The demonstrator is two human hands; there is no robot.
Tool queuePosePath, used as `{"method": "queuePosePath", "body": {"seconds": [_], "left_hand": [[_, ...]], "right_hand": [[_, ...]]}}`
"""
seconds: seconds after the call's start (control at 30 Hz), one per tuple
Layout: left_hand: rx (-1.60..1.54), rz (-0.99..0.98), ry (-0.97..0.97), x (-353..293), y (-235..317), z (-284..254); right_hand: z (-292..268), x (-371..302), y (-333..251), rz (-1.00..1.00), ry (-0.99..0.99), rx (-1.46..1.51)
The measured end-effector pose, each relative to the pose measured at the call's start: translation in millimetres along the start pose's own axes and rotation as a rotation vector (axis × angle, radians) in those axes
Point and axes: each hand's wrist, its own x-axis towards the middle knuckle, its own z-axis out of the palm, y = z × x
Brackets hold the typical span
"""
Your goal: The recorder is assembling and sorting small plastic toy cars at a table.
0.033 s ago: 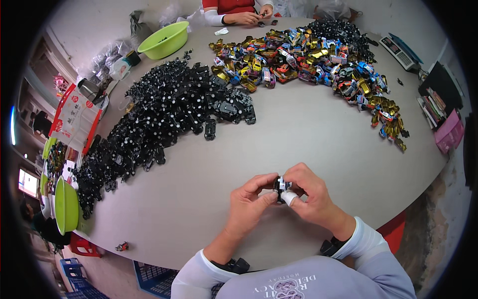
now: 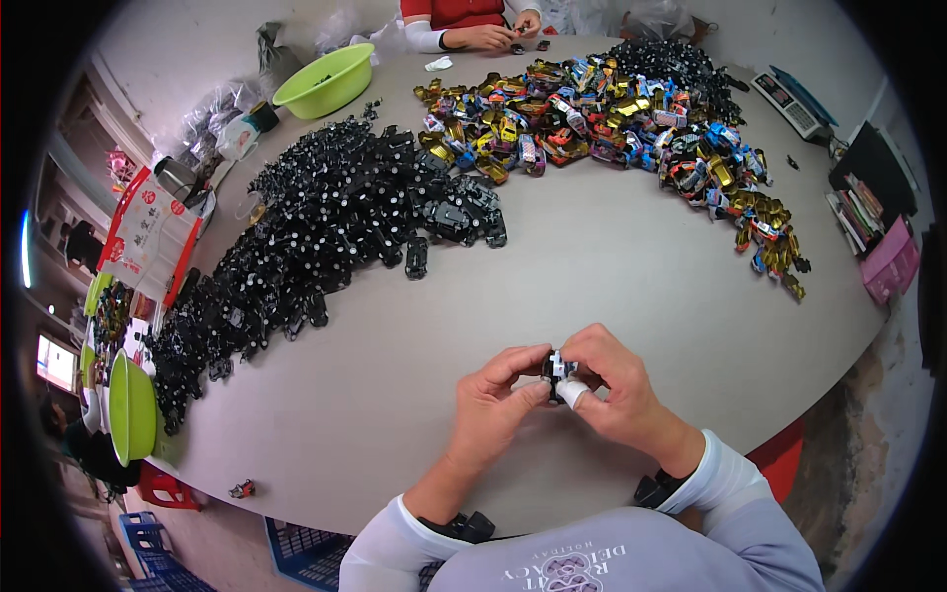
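Observation:
Between my two hands, over the near part of the table, is a small toy car [image 2: 558,367] with black and whitish parts, partly covered by fingers. My left hand [image 2: 498,403] pinches its left side with thumb and fingertips. My right hand [image 2: 617,390] grips it from the right, its thumb wrapped in a white covering. Ahead and left lies a big heap of black toy car chassis [image 2: 335,202]; one chassis [image 2: 416,258] sits just off its edge. Farther off to the right spreads a heap of colourful toy car bodies [image 2: 592,113].
A green basin [image 2: 330,84] stands far left, another [image 2: 132,409] at the left edge. Across the table [image 2: 592,266], a co-worker's hands [image 2: 503,35] hold small parts. One small toy car [image 2: 242,488] lies near the front left edge. A calculator-like device [image 2: 789,104] stands far right.

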Motion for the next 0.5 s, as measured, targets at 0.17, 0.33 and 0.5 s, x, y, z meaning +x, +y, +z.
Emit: {"method": "queuePosePath", "body": {"seconds": [0.17, 0.33, 0.5], "left_hand": [[0.063, 0.072, -0.031, 1, -4, -2], [0.169, 0.11, -0.061, 2, -1, -2], [0.152, 0.085, -0.06, 4, -4, -5]], "right_hand": [[-3, 2, 3, -0.013, -0.028, 0.028], [1, -2, 9, 0.028, -0.014, 0.157], [6, -4, 5, 0.081, 0.024, 0.133]]}}
